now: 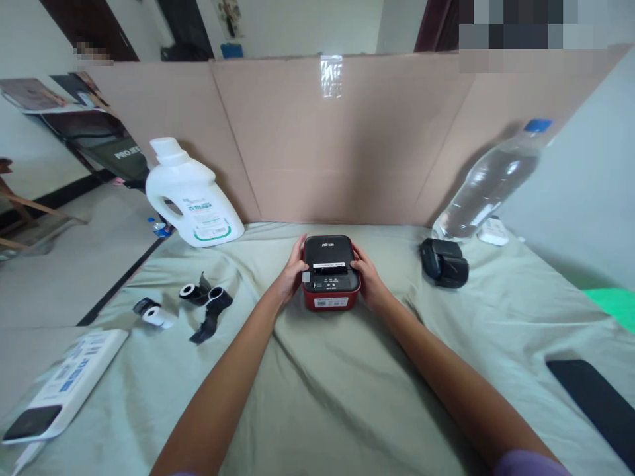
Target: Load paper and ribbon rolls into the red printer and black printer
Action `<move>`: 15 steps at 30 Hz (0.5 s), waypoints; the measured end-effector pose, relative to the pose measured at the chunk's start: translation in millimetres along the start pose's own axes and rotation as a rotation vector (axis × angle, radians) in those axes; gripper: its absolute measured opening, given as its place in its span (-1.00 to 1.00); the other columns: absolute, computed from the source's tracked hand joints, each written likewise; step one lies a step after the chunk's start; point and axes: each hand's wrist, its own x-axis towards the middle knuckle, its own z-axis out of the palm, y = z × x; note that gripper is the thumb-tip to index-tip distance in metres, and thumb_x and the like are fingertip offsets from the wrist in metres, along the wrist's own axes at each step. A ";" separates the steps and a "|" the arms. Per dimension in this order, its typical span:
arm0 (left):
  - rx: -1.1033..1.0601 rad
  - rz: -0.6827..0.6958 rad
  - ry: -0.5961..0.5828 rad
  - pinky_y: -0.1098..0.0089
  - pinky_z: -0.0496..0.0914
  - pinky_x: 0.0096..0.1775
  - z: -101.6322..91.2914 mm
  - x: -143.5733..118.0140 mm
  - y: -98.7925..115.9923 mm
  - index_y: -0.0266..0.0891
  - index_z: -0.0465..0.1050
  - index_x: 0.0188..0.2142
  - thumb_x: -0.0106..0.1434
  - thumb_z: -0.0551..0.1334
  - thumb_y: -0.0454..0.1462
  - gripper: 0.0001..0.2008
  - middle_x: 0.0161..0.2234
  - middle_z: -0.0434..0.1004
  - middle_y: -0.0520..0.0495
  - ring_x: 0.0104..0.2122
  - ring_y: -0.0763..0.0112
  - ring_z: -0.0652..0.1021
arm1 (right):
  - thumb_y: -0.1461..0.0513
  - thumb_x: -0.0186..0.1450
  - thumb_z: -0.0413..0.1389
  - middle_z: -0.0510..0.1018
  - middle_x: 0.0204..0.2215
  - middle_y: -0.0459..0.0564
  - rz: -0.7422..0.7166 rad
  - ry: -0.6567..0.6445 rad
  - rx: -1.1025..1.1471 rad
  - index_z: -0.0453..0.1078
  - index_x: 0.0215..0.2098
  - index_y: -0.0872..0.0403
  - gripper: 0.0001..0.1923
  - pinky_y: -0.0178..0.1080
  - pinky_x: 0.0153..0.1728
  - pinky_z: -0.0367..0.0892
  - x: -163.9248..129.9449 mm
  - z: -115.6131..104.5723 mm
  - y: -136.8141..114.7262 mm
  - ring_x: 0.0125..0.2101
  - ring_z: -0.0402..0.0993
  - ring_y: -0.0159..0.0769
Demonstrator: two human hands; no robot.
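Observation:
A small label printer (329, 272) with a black top and a red body rests on the green sheet in front of me. A strip of white paper shows at the slot in its lid. My left hand (292, 272) is closed against its left side, thumb at the top edge. On the opposite side my right hand (368, 272) grips it in the same way. To the left lie a white paper roll (159, 317) and two small rolls with black strips, one partly unwound (212, 314).
A white jug (191, 198) stands back left against a cardboard panel (342, 145). Back right, a clear bottle (489, 182) leans there behind a black case-like object (444, 263). A power strip-like white device (74, 377) lies front left, a dark flat object (595, 403) front right.

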 end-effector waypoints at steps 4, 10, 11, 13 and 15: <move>-0.001 -0.007 -0.003 0.21 0.38 0.18 0.6 -0.9 3.1 -0.09 -0.28 0.46 0.03 0.11 -0.22 0.01 0.38 0.16 -0.09 0.24 0.19 0.40 | 0.11 0.11 0.10 0.36 0.32 -0.02 -0.005 0.003 0.000 0.26 0.30 -0.05 -0.24 -0.05 0.22 0.31 -0.8 1.6 -3.2 0.28 0.30 -0.04; 0.058 0.022 0.005 0.21 0.40 0.15 -0.5 -2.9 -0.5 -0.02 -0.22 0.46 0.09 0.10 -0.17 -0.06 0.37 0.19 -0.07 0.23 0.19 0.41 | 0.09 0.10 0.14 0.36 0.32 -0.03 0.029 -0.028 0.034 0.25 0.30 -0.10 -0.24 -0.01 0.16 0.37 -1.9 0.3 -5.1 0.25 0.35 -0.01; 0.055 0.021 0.008 0.21 0.39 0.16 -1.2 -3.0 -1.1 -0.02 -0.20 0.46 0.09 0.10 -0.18 -0.06 0.38 0.18 -0.06 0.24 0.19 0.40 | 0.09 0.10 0.15 0.36 0.32 -0.02 0.030 -0.035 0.054 0.26 0.29 -0.10 -0.24 -0.01 0.17 0.36 -2.3 0.2 -5.3 0.25 0.35 -0.01; 0.032 0.007 0.010 0.20 0.37 0.18 -2.9 -3.0 -1.9 -0.02 -0.18 0.46 0.09 0.12 -0.18 -0.06 0.39 0.15 -0.05 0.26 0.18 0.38 | 0.08 0.10 0.18 0.38 0.31 -0.02 0.019 -0.047 0.095 0.27 0.28 -0.10 -0.25 -0.01 0.22 0.31 -3.1 0.5 -5.2 0.26 0.34 -0.02; -0.015 -0.017 0.004 0.17 0.35 0.19 -4.7 -3.0 -1.7 -0.01 -0.19 0.46 0.09 0.15 -0.17 -0.04 0.40 0.13 -0.05 0.28 0.16 0.36 | 0.05 0.12 0.19 0.36 0.32 -0.02 0.004 -0.052 0.120 0.27 0.28 -0.09 -0.26 -0.02 0.25 0.27 -3.9 1.1 -4.5 0.27 0.33 -0.04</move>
